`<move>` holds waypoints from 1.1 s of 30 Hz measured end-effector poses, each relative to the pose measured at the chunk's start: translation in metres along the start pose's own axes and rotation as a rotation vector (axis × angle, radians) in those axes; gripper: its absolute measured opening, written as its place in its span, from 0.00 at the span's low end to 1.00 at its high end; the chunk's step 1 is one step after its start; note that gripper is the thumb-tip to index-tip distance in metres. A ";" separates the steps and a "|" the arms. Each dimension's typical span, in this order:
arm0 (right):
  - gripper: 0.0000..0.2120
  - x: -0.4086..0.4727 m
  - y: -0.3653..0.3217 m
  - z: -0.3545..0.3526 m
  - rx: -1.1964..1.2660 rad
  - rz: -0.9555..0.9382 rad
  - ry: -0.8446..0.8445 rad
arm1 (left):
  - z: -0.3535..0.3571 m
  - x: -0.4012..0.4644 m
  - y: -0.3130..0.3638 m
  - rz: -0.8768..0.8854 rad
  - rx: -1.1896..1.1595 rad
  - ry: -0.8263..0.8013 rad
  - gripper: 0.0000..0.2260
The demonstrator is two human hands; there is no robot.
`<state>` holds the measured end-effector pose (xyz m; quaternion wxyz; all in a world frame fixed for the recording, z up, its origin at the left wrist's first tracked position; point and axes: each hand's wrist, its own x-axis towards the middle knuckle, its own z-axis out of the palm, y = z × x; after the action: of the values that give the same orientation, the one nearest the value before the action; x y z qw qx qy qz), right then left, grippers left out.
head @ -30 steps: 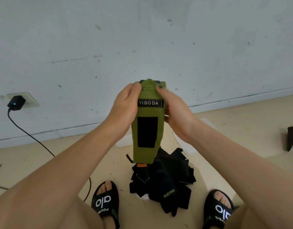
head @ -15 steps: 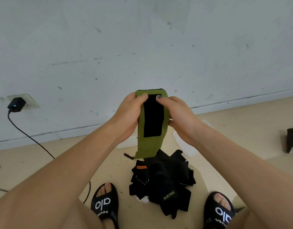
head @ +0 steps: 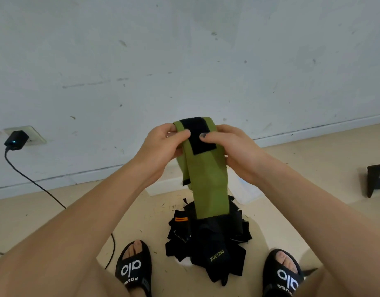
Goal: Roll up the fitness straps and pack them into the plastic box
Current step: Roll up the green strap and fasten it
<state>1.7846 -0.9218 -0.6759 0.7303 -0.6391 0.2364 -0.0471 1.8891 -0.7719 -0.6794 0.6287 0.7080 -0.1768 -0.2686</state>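
Observation:
I hold an olive green fitness strap (head: 208, 181) with a black hook-and-loop patch up in front of me. My left hand (head: 163, 148) grips its top left edge, and my right hand (head: 229, 148) grips the top right, thumb pressed on the patch. The strap's top is folded over and its tail hangs down toward a heap of black straps (head: 212, 243) on the floor between my feet. A clear plastic box (head: 244, 189) lies on the floor behind the strap, mostly hidden by my hands and the strap.
A white wall rises ahead, with a black charger (head: 15, 139) plugged into a socket at the left and its cable trailing over the floor. A black object (head: 375, 179) stands at the right edge. My sandalled feet (head: 133, 269) flank the heap.
The strap's top has been turned further over, so the black patch now sits at the fold and the YIBODA label is out of sight. The hanging tail has shifted slightly right.

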 end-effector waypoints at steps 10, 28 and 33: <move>0.17 0.010 0.002 -0.005 0.196 0.021 0.039 | 0.002 -0.006 0.001 -0.045 0.105 -0.043 0.13; 0.28 -0.002 0.014 0.019 -0.189 -0.046 0.062 | 0.014 -0.011 0.000 -0.136 0.140 -0.164 0.11; 0.31 0.001 0.007 0.015 -0.122 -0.061 0.068 | 0.010 -0.011 0.007 -0.080 0.140 -0.172 0.11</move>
<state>1.7900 -0.9075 -0.6815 0.6799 -0.6873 0.2442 -0.0765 1.8747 -0.7740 -0.6718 0.5489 0.7311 -0.2199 -0.3403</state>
